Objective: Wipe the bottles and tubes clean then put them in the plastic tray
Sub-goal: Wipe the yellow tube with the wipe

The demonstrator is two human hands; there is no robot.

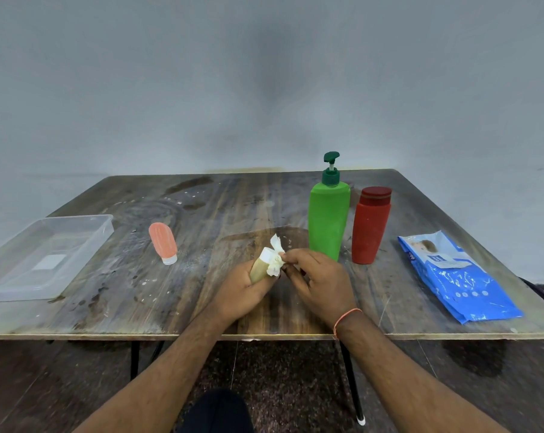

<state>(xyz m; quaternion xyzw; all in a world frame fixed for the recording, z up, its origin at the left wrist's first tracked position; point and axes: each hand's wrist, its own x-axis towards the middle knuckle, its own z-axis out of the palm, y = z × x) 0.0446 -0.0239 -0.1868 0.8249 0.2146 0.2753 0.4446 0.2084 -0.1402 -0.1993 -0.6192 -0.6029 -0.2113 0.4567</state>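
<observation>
**Tan tube wiped mid-table, tray waiting at left**

Near the front middle of the worn, stained wooden table: a small tan tube with a white cap, clasped in the left hand, fingers curled round its lower body, cap end tilted up and away. Against the cap end, a crumpled white wipe, pinched in the fingertips of the right hand; a thin orange thread band round that wrist.

To the left, lying flat and apart from the hands: a soft coral-pink squeeze tube with a clear cap, cap end toward the near edge. Farther left, at the table's edge: a clear rectangular plastic tray, nothing in it but a pale label on its floor.

Just behind the right hand, upright: a tall green plastic pump bottle with a dark green dispenser head. Beside it on the right, close but apart: an upright red plastic bottle with a dark red round cap. Well to the right, flat on the table: a blue and white soft pack of wet wipes.
</observation>
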